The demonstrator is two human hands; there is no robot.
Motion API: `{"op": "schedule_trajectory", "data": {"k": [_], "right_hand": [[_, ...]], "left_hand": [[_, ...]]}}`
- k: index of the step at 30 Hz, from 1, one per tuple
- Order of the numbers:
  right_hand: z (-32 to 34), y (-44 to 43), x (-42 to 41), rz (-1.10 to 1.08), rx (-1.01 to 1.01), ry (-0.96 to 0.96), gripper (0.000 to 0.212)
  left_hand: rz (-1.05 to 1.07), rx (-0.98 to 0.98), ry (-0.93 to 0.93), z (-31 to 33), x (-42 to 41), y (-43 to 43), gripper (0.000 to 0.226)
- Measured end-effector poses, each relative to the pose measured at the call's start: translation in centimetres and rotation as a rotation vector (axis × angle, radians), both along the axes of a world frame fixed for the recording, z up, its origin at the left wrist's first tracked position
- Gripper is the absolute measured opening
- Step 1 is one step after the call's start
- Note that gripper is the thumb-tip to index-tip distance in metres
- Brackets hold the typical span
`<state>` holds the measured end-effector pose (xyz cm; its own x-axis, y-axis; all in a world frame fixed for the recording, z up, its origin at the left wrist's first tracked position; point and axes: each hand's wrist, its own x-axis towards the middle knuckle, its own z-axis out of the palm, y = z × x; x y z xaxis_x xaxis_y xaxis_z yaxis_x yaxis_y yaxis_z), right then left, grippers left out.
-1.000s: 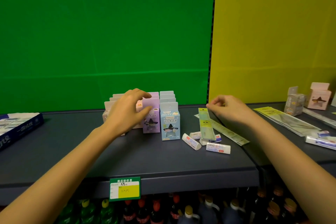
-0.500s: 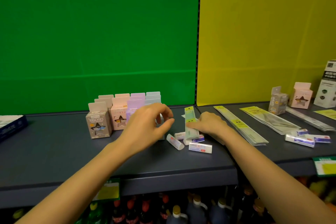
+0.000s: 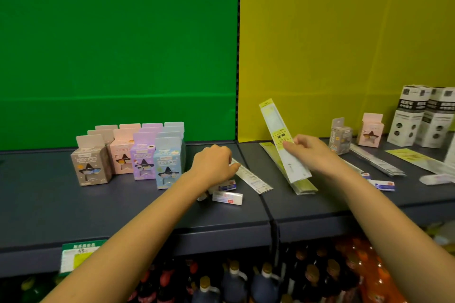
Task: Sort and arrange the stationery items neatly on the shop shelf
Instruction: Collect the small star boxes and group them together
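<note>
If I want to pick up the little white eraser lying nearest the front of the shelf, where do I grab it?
Pinch the white eraser across its two long sides, near the middle, coming down from above. It lies flat on the shelf, long and narrow, so the short way fits between finger and thumb. Its front side is clear; the left hand and another eraser crowd the back.

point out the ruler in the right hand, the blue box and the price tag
ruler (image 3: 278,130): head view, yellow label
blue box (image 3: 168,167): head view, front face
price tag (image 3: 78,254): head view, middle
</note>
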<state>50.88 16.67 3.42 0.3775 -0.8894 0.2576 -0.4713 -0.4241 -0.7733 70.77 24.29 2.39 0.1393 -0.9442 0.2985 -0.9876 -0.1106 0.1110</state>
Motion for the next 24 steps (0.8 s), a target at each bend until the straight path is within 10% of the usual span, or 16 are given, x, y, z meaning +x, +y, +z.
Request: {"op": "schedule_trajectory", "data": {"k": [11, 24], "right_hand": [[-0.7, -0.2, -3.0, -0.008, 0.018, -0.038, 0.031], [-0.7, -4.6, -4.7, 0.142, -0.019, 0.041, 0.027]], "left_hand": [[0.138, 0.245, -0.093, -0.3, -4.1, -5.0, 0.069], [0.319, 0.261, 0.626, 0.6, -5.4, -5.8, 0.087]]}}
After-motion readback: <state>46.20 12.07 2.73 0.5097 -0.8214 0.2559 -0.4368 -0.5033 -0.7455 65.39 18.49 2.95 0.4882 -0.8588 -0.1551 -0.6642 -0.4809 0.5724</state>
